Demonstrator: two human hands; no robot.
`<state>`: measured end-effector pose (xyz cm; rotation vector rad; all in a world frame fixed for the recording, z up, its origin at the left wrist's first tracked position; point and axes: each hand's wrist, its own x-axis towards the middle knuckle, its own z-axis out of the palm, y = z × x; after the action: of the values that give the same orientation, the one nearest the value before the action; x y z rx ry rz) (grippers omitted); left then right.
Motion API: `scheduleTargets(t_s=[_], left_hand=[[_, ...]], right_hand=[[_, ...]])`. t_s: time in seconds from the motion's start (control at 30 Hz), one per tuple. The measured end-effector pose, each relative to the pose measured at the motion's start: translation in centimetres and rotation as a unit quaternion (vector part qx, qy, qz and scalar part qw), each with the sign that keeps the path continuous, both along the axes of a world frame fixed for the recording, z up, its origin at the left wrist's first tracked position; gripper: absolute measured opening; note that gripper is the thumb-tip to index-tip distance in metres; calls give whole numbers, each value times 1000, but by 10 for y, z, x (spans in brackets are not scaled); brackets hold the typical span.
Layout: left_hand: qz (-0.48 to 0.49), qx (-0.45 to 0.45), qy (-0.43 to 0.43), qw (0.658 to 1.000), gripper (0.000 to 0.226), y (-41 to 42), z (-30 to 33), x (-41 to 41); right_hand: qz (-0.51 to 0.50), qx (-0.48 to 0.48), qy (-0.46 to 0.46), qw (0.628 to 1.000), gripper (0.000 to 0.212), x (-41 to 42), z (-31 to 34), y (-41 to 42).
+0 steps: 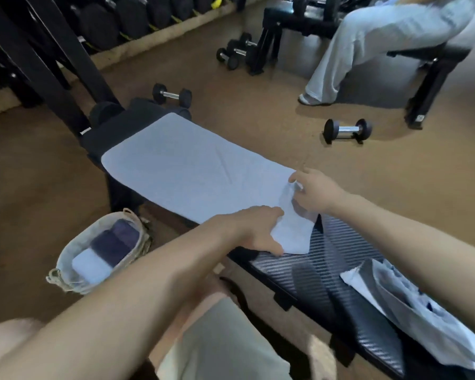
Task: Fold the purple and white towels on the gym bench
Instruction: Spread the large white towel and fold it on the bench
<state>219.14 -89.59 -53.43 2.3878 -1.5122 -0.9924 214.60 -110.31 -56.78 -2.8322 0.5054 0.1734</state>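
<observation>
White towel (192, 171) lies flat on the tabletop (340, 270). My left hand (254, 229) and right hand (317, 192) pinch its near corners; uneven lifting risks a skewed fold.

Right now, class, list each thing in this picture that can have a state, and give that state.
white towel: spread flat on bench, near end gripped
left hand: holding towel's near corner
right hand: pinching towel's near edge
basket: holds folded purple and white towels
bench: near end bare
</observation>
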Motion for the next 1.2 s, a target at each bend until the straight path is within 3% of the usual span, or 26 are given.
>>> scheduleTargets(t_s=[0.2, 0.37, 0.5, 0.6, 0.7, 0.8, 0.9, 1.0, 1.07, 1.2], left_hand=[[-47, 17, -82, 995, 20, -3, -3, -30], [-132, 71, -180, 972, 3, 18, -2, -58], [-160, 69, -245, 954, 18, 22, -6, -73], [-163, 62, -271, 947, 18, 21, -9, -79], [-164, 53, -285, 943, 13, 18, -8, -83], [-164, 31, -299, 940, 28, 15, -6, -85], [-164, 32, -303, 938, 32, 12, -9, -88], [-190, 47, -306, 932, 19, 15, -17, -93], [-211, 42, -301, 929, 27, 18, -18, -95], [-222, 28, -308, 925, 35, 22, -15, -93]], right_hand=[[-38, 55, 12, 998, 55, -21, -6, -6], [-155, 138, -33, 978, 64, -21, -6, -23], [-216, 181, -93, 955, 49, -18, -9, -33], [-218, 151, -111, 958, 20, -16, -10, -34], [-231, 147, -136, 952, 10, -17, -8, -39], [-253, 129, -159, 946, 9, -18, -6, -46], [-246, 85, -93, 961, 10, -24, -11, -51], [-237, 34, -32, 970, 10, -34, -21, -52], [-221, 2, -14, 975, 13, -37, -25, -52], [-177, -21, -43, 983, 30, -42, -29, -51]])
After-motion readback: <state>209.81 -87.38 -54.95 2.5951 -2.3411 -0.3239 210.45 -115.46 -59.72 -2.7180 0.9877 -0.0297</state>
